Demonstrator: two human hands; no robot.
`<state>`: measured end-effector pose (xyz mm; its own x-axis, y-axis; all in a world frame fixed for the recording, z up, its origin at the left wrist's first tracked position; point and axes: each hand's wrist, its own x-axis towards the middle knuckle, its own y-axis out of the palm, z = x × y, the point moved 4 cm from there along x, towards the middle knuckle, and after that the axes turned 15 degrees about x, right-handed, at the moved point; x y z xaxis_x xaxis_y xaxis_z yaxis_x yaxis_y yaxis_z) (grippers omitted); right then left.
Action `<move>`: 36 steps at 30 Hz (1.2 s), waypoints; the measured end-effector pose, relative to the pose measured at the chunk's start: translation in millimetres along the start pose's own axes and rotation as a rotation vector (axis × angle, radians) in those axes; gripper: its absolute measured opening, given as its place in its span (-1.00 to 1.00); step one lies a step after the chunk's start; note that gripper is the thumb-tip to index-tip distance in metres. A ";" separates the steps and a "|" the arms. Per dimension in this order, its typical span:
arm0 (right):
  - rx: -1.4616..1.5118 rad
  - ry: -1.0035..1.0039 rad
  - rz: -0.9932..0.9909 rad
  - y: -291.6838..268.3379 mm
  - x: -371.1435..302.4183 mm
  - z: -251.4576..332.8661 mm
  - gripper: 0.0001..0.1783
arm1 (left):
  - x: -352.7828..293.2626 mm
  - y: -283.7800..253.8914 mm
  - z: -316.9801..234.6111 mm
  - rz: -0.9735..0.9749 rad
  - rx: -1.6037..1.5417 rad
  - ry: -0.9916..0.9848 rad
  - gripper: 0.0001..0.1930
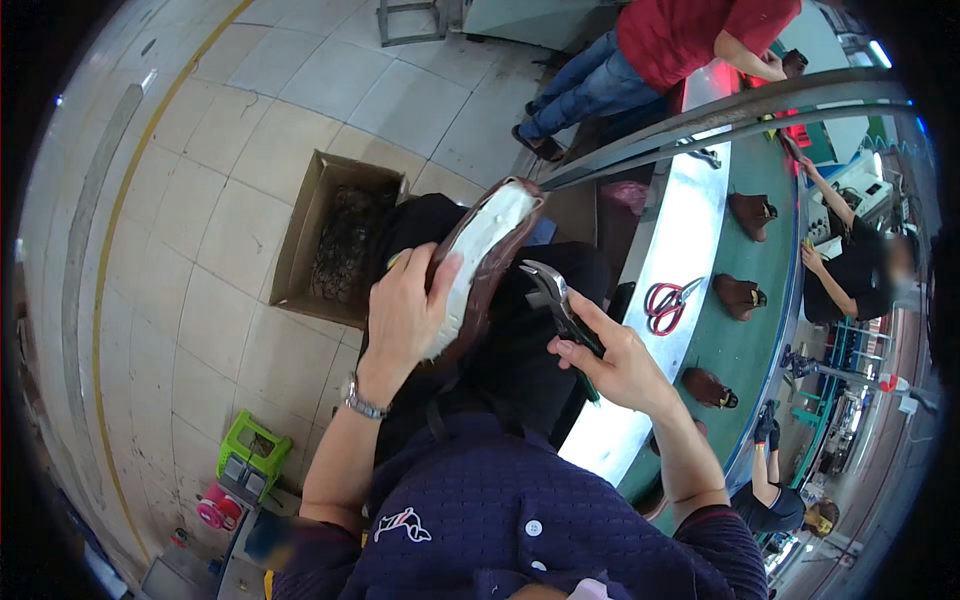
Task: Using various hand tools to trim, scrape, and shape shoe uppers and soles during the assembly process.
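Note:
A brown leather shoe (487,232) is tilted over my lap with its pale, white underside turned up. My left hand (405,305) grips it along the left side, with the thumb lying across the white bottom. In my right hand (622,362) is a pair of pincers (556,300) with a bare metal head and dark green handles. Their jaws are just right of the shoe and look apart from it. My fingers cover much of the handles.
A cardboard box (290,250) of dark tangled scraps sits left of my legs. Red-handled scissors (668,308) lie on the metal ledge (640,380) at right. Beyond it, several brown shoes (740,297) stand on a green conveyor (760,350). Co-workers (690,40) are around the line.

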<state>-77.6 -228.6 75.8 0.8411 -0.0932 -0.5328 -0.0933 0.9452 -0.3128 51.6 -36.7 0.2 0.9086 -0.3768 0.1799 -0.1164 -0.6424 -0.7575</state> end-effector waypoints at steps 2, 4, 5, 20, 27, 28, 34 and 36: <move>-0.032 0.029 0.076 5.6 9.9 7.2 -0.32 | 5.1 0.3 -4.1 0.070 0.273 0.071 -0.74; -0.069 0.047 0.107 7.1 18.0 15.2 -0.31 | -1.8 2.6 -8.3 0.070 0.237 0.173 -0.71; -0.119 -0.013 0.140 7.2 20.5 19.4 -0.32 | -7.8 3.3 -6.7 0.109 0.105 0.209 -0.73; -0.431 -0.186 0.129 34.1 21.5 15.9 -0.23 | -7.8 40.0 3.4 1.046 -1.629 -0.647 -0.19; -0.430 -0.079 0.299 4.2 29.7 40.7 -0.24 | 9.0 60.0 -13.5 0.801 -1.463 -0.543 -0.24; -0.534 -0.002 0.414 -5.3 40.4 59.1 -0.25 | 7.8 59.2 -11.3 0.772 -1.374 -0.525 -0.26; -0.693 -0.576 0.141 -22.8 83.8 84.7 -0.27 | 10.9 54.8 -16.6 0.845 -1.279 -0.504 -0.26; -0.987 -0.325 0.170 -25.4 103.6 51.0 -0.27 | 10.7 56.5 -12.3 0.807 -1.189 -0.478 -0.24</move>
<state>39.1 -246.3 68.7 0.8652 0.2432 -0.4385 -0.4927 0.2499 -0.8335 49.8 -85.3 -33.0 0.4584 -0.7859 -0.4149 -0.6666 -0.6128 0.4243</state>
